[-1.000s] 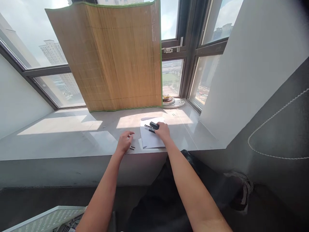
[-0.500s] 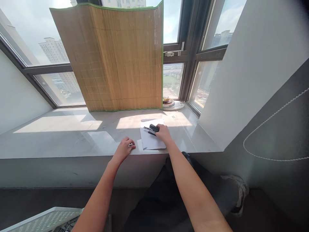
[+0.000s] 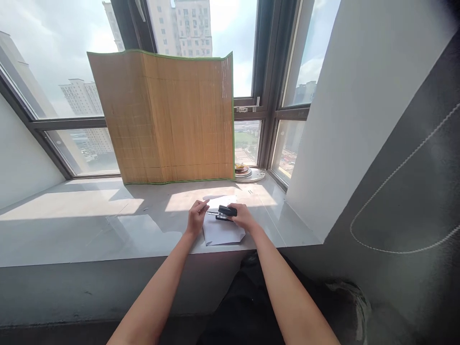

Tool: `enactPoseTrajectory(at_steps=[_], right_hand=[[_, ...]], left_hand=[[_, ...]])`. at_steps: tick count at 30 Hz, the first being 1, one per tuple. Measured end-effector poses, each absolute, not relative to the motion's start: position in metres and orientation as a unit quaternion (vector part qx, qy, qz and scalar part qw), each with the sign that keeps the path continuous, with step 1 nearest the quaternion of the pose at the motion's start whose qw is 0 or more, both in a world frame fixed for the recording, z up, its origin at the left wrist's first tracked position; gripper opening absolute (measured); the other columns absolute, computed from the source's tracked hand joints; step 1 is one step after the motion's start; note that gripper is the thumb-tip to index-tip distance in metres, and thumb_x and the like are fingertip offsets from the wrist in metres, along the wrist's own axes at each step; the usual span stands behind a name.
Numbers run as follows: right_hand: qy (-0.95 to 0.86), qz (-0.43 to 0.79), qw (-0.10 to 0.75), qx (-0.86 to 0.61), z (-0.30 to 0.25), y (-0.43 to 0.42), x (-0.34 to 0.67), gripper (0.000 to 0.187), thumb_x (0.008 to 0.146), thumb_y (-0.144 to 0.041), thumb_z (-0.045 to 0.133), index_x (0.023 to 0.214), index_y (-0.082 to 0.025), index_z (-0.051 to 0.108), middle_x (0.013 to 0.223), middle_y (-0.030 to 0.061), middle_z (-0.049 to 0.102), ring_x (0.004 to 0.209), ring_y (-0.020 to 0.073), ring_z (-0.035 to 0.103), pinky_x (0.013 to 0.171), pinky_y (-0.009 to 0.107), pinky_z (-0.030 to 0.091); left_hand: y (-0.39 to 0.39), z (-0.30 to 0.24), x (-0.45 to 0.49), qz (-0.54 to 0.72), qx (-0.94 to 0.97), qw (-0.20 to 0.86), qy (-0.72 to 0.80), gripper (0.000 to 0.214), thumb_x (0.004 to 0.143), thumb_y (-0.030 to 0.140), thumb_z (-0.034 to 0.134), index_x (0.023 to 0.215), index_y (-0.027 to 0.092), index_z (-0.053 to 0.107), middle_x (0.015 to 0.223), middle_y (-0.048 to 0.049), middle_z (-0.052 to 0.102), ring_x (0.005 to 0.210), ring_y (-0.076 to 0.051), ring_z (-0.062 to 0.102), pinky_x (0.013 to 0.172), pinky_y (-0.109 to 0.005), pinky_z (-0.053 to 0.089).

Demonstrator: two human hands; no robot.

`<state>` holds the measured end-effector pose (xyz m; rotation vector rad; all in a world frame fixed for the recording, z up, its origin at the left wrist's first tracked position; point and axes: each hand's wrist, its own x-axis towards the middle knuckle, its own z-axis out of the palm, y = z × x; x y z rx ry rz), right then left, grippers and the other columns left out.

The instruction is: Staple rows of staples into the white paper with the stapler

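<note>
A black stapler (image 3: 225,211) is in my right hand (image 3: 243,216), whose fingers wrap its rear end. The stapler's jaws are apart, and a thin metal part juts out to the left. Under it lies white paper (image 3: 223,235) on the sill. My left hand (image 3: 197,215) is just left of the stapler, at the paper's left edge, with its fingers pinched together. Whatever those fingers hold is too small to make out.
A bamboo mat (image 3: 179,124) with green edging leans against the window behind the pale sill (image 3: 82,235). Stacked plates (image 3: 247,173) stand at the back right corner. A bead cord (image 3: 381,191) hangs at the far right.
My left hand has moved from the sill's front, left of the paper, up to beside the stapler. My right hand still grips the stapler. The camera view has tilted upward.
</note>
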<state>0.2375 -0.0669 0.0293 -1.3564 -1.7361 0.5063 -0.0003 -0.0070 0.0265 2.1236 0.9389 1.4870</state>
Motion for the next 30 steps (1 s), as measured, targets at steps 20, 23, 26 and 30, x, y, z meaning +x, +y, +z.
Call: enactPoseTrajectory(at_steps=[20, 23, 26, 30], right_hand=[[-0.702, 0.202, 0.410, -0.547, 0.022, -0.058, 0.243, 0.036, 0.072, -0.005, 0.074, 0.104, -0.018, 0.081, 0.095, 0.0043, 0.077, 0.091, 0.0220, 0.067, 0.082, 0.029, 0.049], [-0.703, 0.203, 0.418, -0.538, 0.022, -0.058, 0.243, 0.034, 0.071, -0.005, 0.073, 0.101, -0.019, 0.081, 0.093, 0.0031, 0.076, 0.089, 0.0216, 0.068, 0.080, 0.028, 0.049], [-0.705, 0.202, 0.417, -0.537, 0.022, -0.059, 0.244, 0.033, 0.071, -0.005, 0.073, 0.100, -0.019, 0.081, 0.091, 0.0030, 0.076, 0.088, 0.0217, 0.067, 0.079, 0.028, 0.048], [-0.703, 0.200, 0.412, -0.544, 0.021, -0.058, 0.245, 0.035, 0.071, -0.005, 0.074, 0.102, -0.019, 0.081, 0.093, 0.0036, 0.077, 0.088, 0.0219, 0.067, 0.079, 0.028, 0.048]], left_hand=[[-0.006, 0.024, -0.002, 0.470, 0.804, 0.220, 0.290, 0.033, 0.104, 0.049, 0.059, 0.105, 0.022, 0.079, 0.085, -0.0042, 0.074, 0.074, -0.019, 0.066, 0.073, -0.032, 0.052], [-0.002, 0.021, -0.001, 0.469, 0.807, 0.223, 0.281, 0.032, 0.105, 0.046, 0.059, 0.104, 0.022, 0.079, 0.086, -0.0046, 0.074, 0.073, -0.019, 0.066, 0.072, -0.033, 0.054], [0.003, 0.018, 0.000, 0.456, 0.825, 0.199, 0.268, 0.033, 0.104, 0.048, 0.060, 0.104, 0.022, 0.080, 0.091, -0.0067, 0.074, 0.080, -0.021, 0.068, 0.071, -0.033, 0.055], [0.006, 0.014, 0.001, 0.446, 0.835, 0.175, 0.271, 0.034, 0.104, 0.046, 0.060, 0.121, 0.022, 0.077, 0.095, -0.0063, 0.073, 0.079, -0.019, 0.066, 0.071, -0.032, 0.055]])
